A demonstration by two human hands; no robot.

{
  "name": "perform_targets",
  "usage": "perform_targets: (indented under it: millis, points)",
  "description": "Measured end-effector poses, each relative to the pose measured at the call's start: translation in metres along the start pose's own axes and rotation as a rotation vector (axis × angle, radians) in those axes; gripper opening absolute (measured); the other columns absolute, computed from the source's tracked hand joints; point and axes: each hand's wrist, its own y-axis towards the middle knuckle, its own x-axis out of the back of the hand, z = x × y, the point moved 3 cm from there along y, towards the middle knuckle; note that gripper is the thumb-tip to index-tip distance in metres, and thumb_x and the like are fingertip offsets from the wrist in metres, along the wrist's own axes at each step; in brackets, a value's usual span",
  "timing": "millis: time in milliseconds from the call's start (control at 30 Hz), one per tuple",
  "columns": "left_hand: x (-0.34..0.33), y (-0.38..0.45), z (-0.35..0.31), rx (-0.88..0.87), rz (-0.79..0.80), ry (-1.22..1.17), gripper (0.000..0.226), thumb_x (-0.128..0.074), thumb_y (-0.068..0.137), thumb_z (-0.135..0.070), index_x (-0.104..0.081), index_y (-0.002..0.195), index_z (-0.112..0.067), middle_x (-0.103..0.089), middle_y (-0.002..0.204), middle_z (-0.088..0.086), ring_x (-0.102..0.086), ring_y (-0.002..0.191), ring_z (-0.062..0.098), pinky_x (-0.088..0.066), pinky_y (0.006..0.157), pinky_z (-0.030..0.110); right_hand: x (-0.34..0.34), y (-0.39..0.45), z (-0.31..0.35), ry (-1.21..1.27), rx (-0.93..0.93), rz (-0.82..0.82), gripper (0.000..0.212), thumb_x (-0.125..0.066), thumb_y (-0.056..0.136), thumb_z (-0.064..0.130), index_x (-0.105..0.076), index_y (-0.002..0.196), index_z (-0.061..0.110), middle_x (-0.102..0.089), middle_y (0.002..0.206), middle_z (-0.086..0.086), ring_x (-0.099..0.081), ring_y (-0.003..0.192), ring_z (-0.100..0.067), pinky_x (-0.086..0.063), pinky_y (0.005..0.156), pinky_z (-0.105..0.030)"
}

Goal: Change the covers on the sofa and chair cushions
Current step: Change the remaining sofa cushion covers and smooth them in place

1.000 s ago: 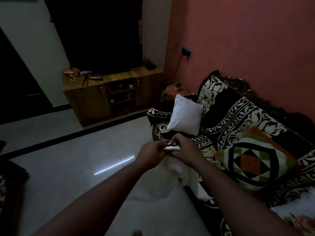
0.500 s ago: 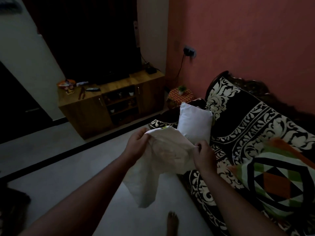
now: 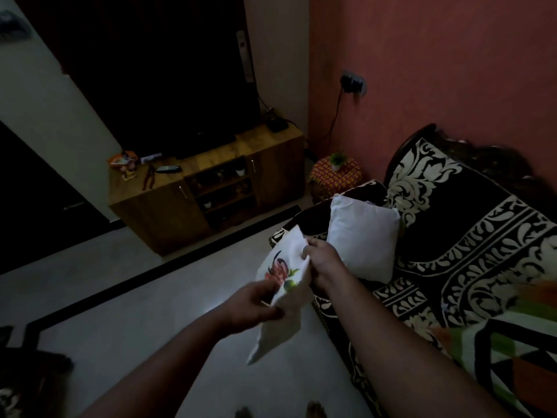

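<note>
A white cushion cover with a red flower print (image 3: 286,267) hangs in front of me above the floor. My left hand (image 3: 253,300) grips its lower edge and my right hand (image 3: 322,260) pinches its upper right edge. A bare white cushion (image 3: 361,239) leans upright against the sofa's back at the far end. The sofa (image 3: 470,236) wears a black throw with cream leaf patterns. A cushion in a green, orange and black geometric cover (image 3: 512,345) lies on the seat at the right, partly cut off.
A wooden TV cabinet (image 3: 211,191) with a dark screen stands against the far wall. A small stool with a potted plant (image 3: 336,173) sits beside the sofa's end. Pale floor (image 3: 120,312) stretches to my left. My toes show at the bottom edge.
The cover has turned so its flower print faces me. My left hand dropped lower on the cloth and my right hand rose. The view shifted left, away from the patterned cushion.
</note>
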Motion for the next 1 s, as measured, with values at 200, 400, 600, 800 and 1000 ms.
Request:
perform_targets:
  millis: [200,400,600,800,1000]
  points:
    - [0.05,0.051,-0.005,0.136,-0.298,-0.272,0.075,-0.057,0.076,-0.083,-0.064,0.113,-0.018,-0.071,0.114,0.0,-0.068,0.1,0.019,-0.055,0.085,0.037,-0.026,0.006,0.036,-0.229,0.295,0.128,0.036,-0.057,0.095,0.003,-0.068,0.122,0.023,-0.068,0.125,-0.006,-0.066,0.114,-0.02,-0.052,0.103,-0.039]
    - [0.106,0.14,-0.021,0.259,-0.343,-0.342,0.041,-0.079,0.074,-0.023,-0.068,0.111,-0.01,-0.073,0.1,0.015,-0.073,0.081,0.028,-0.056,0.065,0.036,-0.067,0.007,0.023,-0.594,0.345,0.346,0.034,-0.053,0.093,0.02,-0.074,0.113,0.037,-0.074,0.11,0.011,-0.067,0.101,0.002,-0.055,0.086,-0.02]
    - [0.134,0.181,-0.01,0.283,-0.299,-0.679,0.032,-0.054,0.08,-0.004,-0.067,0.109,-0.001,-0.071,0.091,0.023,-0.069,0.084,0.039,-0.052,0.076,0.044,-0.038,0.06,-0.004,-0.254,0.411,-0.3,0.018,-0.069,0.094,0.033,-0.067,0.112,0.027,-0.071,0.108,0.0,-0.068,0.099,-0.02,-0.056,0.082,-0.035]
    - [0.159,0.201,-0.012,0.26,-0.183,-0.729,0.039,-0.055,0.077,-0.007,-0.065,0.113,0.003,-0.068,0.096,0.023,-0.066,0.093,0.04,-0.048,0.083,0.049,-0.051,0.13,-0.01,-0.905,0.074,-0.442,0.071,-0.056,0.079,0.069,-0.055,0.134,0.024,-0.059,0.131,-0.004,-0.056,0.122,-0.025,-0.046,0.101,-0.038]
    - [0.205,0.217,-0.003,0.179,-0.161,-0.715,0.032,-0.055,0.089,-0.007,-0.066,0.119,-0.006,-0.073,0.109,0.02,-0.071,0.1,0.039,-0.055,0.087,0.048,-0.061,0.161,-0.003,-0.698,0.066,-0.43,0.033,-0.06,0.094,0.042,-0.061,0.111,0.013,-0.068,0.107,-0.008,-0.065,0.103,-0.029,-0.048,0.081,-0.033]
